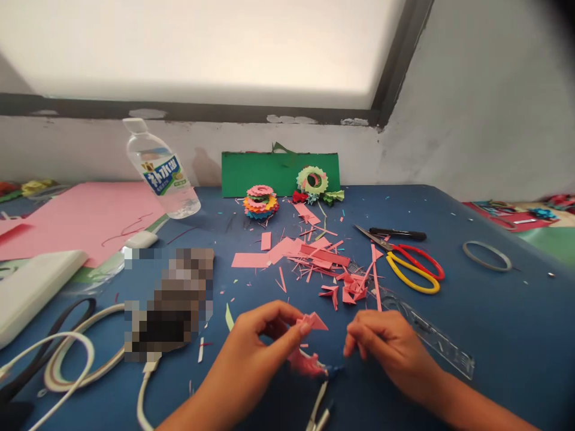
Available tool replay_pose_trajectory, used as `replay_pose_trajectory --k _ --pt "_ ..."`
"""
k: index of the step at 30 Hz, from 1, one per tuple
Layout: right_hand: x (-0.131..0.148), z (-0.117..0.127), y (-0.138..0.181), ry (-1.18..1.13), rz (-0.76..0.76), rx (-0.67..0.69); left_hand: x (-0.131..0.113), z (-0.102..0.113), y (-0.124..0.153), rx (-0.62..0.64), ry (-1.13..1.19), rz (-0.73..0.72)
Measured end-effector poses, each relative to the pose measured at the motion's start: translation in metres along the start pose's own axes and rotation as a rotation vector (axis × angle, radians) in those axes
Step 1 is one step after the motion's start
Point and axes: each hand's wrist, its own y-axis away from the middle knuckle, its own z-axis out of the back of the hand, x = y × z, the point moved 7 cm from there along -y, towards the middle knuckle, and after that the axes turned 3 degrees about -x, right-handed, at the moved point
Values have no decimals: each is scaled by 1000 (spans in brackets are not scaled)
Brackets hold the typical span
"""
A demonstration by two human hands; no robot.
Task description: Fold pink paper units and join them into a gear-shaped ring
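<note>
My left hand [276, 344] pinches a small folded piece of pink paper [315, 321] between thumb and fingers. To its right, my right hand [381, 341] is closed with the fingers curled; whether anything is in it is hidden. Below and between both hands lies a blurred pink folded paper shape [308, 363] with a dark blue bit at its right end. A slim metal tool with two arms [318, 407] shows at the bottom edge, its kind unclear. Several folded pink pieces [354, 288] and pink paper strips [309, 254] are scattered just beyond my hands.
Scissors with red and yellow handles [415, 266], a black pen [398, 234] and a clear ruler [444, 344] lie right. Paper rings [260, 202] stand by a green board [265, 167]. Left are a tilted water bottle [164, 173], pink sheet [99, 215] and white cable [67, 365].
</note>
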Motion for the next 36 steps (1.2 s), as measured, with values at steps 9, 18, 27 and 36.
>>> replay_pose_trajectory --k 9,18,27,36 --pt "17 -7 -39 884 103 78 -1 10 -6 -35 42 -128" --pt "17 -6 -39 867 132 18 -3 10 -6 -49 48 -201" --pt "28 14 -23 191 157 -166 -4 1 0 -22 59 -216" --pt "13 -2 -23 -265 70 -89 -3 -2 5 -32 80 -213"
